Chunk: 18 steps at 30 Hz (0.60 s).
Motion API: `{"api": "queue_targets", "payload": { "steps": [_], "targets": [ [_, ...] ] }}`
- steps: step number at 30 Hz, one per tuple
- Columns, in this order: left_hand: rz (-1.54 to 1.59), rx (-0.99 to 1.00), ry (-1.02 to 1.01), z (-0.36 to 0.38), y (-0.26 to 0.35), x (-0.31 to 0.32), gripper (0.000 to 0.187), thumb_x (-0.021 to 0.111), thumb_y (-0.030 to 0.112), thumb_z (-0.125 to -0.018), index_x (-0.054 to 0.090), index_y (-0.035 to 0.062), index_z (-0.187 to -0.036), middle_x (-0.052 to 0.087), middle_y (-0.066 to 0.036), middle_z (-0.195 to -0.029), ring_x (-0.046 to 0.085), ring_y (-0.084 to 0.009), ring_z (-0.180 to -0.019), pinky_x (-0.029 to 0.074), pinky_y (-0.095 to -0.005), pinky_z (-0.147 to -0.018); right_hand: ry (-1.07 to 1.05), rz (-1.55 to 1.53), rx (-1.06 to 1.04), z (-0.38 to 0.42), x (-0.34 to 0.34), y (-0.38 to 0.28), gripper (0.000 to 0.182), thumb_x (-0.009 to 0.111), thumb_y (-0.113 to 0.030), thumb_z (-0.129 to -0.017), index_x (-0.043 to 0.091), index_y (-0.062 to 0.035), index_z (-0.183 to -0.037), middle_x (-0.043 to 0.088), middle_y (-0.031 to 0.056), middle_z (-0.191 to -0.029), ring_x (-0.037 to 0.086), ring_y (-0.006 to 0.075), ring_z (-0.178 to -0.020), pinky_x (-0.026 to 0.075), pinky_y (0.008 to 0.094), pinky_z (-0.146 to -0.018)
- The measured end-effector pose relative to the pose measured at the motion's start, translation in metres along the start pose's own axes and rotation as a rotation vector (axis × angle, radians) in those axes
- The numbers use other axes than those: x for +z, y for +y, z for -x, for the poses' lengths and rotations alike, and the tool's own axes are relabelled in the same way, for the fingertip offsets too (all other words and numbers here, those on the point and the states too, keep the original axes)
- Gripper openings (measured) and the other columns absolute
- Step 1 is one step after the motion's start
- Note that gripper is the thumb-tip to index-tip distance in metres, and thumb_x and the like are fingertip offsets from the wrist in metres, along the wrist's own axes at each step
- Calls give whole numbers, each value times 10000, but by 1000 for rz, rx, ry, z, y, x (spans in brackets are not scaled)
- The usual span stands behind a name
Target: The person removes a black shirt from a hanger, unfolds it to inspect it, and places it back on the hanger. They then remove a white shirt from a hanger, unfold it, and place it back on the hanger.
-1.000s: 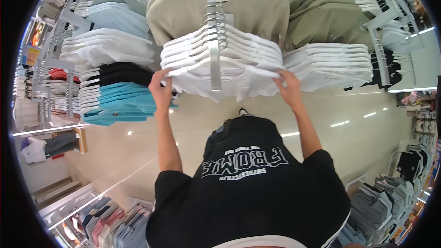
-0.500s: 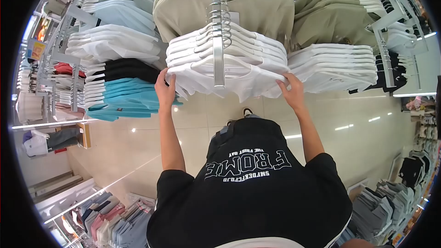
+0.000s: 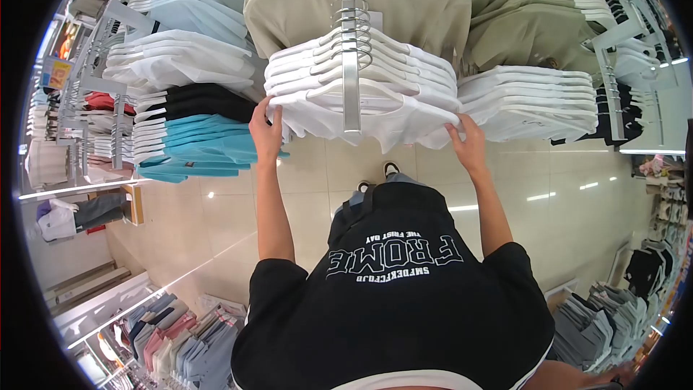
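- White T-shirts (image 3: 361,112) hang on hangers in a tight row along a metal rack arm (image 3: 350,79), at about 12 o'clock from the person's chest; the front one is the shirt both hands are on.
- The left hand (image 3: 265,133) is at the shirt's 9 o'clock edge, fingers curled over the sleeve hem and closed on the cloth.
- The right hand (image 3: 471,146) is at the 3 o'clock edge, fingers bent up against the other sleeve; I cannot tell whether it pinches the cloth or only presses it.
- A beige T-shirt (image 3: 361,3) hangs behind the white row, at 12 o'clock.
- Turquoise shirts (image 3: 206,152) hang at 9 o'clock, just beside the left hand, with black shirts (image 3: 195,105) above them.
- More white shirts (image 3: 530,101) hang at 2 o'clock, near the right hand.
- The pale tiled floor (image 3: 216,209) lies below.
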State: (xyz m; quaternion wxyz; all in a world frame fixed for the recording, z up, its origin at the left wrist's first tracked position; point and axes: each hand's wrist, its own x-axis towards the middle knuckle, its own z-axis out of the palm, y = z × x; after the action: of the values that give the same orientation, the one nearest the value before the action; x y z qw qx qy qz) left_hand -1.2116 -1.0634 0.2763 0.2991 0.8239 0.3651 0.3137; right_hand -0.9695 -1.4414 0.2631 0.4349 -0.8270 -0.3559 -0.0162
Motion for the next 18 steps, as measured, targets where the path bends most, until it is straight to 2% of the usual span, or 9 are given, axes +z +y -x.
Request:
{"api": "queue_targets", "payload": {
  "steps": [2, 5, 8, 10, 13, 18],
  "targets": [
    [-21, -143, -100, -1, -12, 2, 251, 633, 123, -921, 654, 24, -1151, 675, -111, -1001, 624, -173, -868, 503, -299, -762, 1, 2, 1, 0, 0, 1, 225, 679, -130, -875, 623, 15, -1038, 655, 197, -909, 617, 400, -805, 487, 392, -713],
    [-63, -112, -109, -4, -11, -1, 272, 633, 128, -925, 647, 19, -1174, 675, -108, -976, 608, -162, -815, 502, -283, -730, -7, 26, 1, 0, 0, 9, 217, 673, -119, -877, 625, 17, -1040, 660, 204, -911, 620, 406, -815, 488, 394, -718],
    [-32, 70, -14, -6, -23, 3, 269, 631, 116, -925, 650, 12, -1173, 674, -103, -974, 603, -166, -812, 497, -287, -735, -13, 38, -3, -2, 1, 16, 222, 674, -125, -875, 625, 14, -1041, 669, 205, -941, 626, 412, -839, 490, 411, -732],
    [-3, 80, 10, -7, -15, 2, 252, 629, 94, -919, 658, 9, -1155, 675, -104, -975, 605, -173, -828, 495, -293, -760, -25, 56, 7, -3, 1, 17, 240, 680, -147, -870, 625, 4, -1048, 679, 201, -995, 632, 417, -868, 493, 439, -752],
    [7, 101, 25, -7, -2, -2, 236, 634, 53, -898, 671, 6, -1126, 677, -106, -991, 619, -194, -867, 490, -302, -804, -39, 68, 29, -6, -2, 8, 244, 685, -151, -866, 634, 4, -1048, 682, 203, -994, 633, 416, -866, 494, 442, -754],
    [3, 207, 45, -8, 17, -8, 269, 667, -8, -824, 695, 29, -1089, 677, -105, -1025, 628, -239, -928, 482, -326, -841, -41, 51, -59, -8, 1, 16, 236, 692, -144, -858, 650, 4, -1036, 682, 211, -979, 634, 410, -861, 494, 441, -747]
  ]
}}
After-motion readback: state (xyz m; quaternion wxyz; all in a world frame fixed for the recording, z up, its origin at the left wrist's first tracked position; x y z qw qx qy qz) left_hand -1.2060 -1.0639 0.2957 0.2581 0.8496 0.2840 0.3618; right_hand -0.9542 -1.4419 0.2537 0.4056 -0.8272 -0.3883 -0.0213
